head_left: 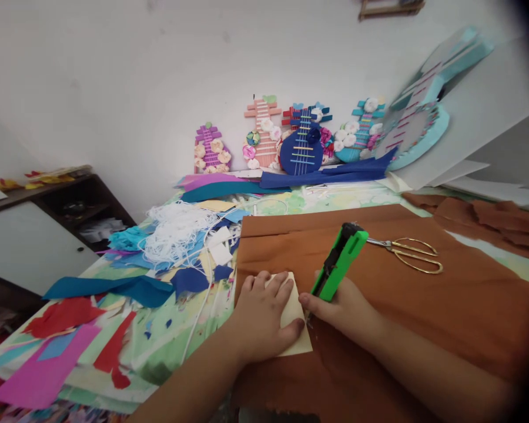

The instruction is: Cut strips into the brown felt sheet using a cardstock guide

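My left hand (267, 320) lies flat with its fingers spread on a cream-coloured card (300, 341), pressing it against the brown cloth (273, 382). Just to the right of the card, my right hand (348, 311) is closed around a green-and-black hand tool (341, 261). The tool stands tilted, its upper end leaning right; its lower end is mostly hidden by my fingers near the card's right edge. What kind of tool it is I cannot tell. Gold-handled scissors (412, 252) lie on the cloth beyond my right hand.
Cloth scraps, such as a teal strip (110, 288) and a pink piece (48, 370), cover the table's left side near a heap of white string (176, 229). Decorated lute shapes, including a blue one (302, 150), stand along the wall. A large turquoise lute (423, 129) leans at right.
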### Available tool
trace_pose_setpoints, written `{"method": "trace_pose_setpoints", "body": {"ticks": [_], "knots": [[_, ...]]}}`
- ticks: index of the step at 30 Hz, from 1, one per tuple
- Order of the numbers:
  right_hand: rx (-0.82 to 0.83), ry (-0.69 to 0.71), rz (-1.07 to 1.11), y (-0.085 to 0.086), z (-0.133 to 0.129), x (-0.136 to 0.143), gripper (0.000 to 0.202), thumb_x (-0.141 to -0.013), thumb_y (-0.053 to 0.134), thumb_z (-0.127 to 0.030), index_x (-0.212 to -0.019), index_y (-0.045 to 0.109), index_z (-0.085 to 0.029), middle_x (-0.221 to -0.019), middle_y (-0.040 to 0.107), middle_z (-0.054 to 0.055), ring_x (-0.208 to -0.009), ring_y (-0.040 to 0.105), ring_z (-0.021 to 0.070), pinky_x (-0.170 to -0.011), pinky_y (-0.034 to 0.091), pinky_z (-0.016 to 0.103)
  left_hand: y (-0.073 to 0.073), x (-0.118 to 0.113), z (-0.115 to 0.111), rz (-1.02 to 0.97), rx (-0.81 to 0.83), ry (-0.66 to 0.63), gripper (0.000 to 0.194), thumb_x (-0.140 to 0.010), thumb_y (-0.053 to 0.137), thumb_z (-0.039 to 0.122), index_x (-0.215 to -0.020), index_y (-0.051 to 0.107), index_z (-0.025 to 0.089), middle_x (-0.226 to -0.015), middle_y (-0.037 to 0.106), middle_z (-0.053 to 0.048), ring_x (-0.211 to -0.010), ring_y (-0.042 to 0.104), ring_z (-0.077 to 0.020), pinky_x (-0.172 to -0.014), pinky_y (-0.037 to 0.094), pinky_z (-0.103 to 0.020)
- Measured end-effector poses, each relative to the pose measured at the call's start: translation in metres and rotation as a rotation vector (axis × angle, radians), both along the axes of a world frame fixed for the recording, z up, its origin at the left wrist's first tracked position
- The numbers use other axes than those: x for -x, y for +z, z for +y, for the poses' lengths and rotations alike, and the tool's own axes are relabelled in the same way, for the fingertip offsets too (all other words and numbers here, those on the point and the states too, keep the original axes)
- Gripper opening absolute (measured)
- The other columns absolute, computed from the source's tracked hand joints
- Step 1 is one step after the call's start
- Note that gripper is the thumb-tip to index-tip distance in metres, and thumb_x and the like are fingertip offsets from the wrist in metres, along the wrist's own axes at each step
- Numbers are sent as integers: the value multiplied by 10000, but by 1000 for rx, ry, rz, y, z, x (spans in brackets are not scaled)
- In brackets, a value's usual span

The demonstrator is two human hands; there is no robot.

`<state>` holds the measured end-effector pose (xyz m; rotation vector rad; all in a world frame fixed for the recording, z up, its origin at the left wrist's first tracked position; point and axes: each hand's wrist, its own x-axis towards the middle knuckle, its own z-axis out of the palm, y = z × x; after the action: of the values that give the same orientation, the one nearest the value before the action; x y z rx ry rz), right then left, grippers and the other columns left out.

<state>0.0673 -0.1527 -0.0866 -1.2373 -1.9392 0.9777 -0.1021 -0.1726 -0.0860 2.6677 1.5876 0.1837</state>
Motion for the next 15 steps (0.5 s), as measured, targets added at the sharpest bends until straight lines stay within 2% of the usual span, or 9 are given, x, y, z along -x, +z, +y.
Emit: {"method": "trace_pose_setpoints", "body": {"ticks": [8,12,15], "knots": [[-84,88,-120,4,-6,3,148,-675,538,-298,-604,469,-189,-550,476,-30,-507,426,106,-489,331,216,0,0,-1,8,-19,-13,564,-770,408,467,-1261,371,191,-1312,364,-53,-1123,307,-323,-913,221,-479],[-53,106,-108,4,-4,2,183,-670,552,-320,-589,456,-188,-543,463,-33,-503,417,102,-480,321,212,0,0,-1,11,-9,-9,575,-776,401,461,-1271,360,172,-1312,365,-59,-1123,306,-325,-914,222,-483],[6,58,-38,3,-2,0,265,-677,547,-375,-548,415,-184,-524,425,-35,-501,413,104,-465,318,211,0,0,-1,7,6,-2,581,-786,385,494,-1275,360,180,-1319,358,-52,-1131,298,-328,-919,211,-493]]}}
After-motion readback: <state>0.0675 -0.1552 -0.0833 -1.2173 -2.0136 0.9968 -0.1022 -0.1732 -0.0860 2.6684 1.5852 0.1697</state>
